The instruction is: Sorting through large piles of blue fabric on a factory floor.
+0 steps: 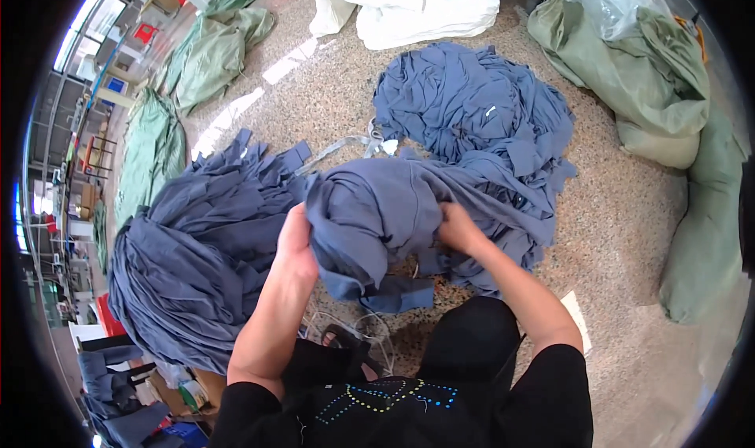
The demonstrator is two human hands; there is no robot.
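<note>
A bunched blue-grey garment bundle [377,204] hangs between my two hands, just above the floor in front of my knees. My left hand [295,232] presses against its left side, with most of the fingers hidden behind the cloth. On the right side, my right hand [458,228] grips a fold, its fingers curled into the fabric. From the bundle, cloth runs back to a large heap of the same blue-grey garments [464,94] at the far right. Another pile of blue-grey garments [189,267] lies at my left, close to my left forearm.
White cloth [429,11] lies at the far side. Green sacks [629,78] line the right, and more green cloth [149,149] lies at the left. A pale strap [342,143] lies between the heaps. White cord [385,338] lies on the speckled floor [613,235] by my foot.
</note>
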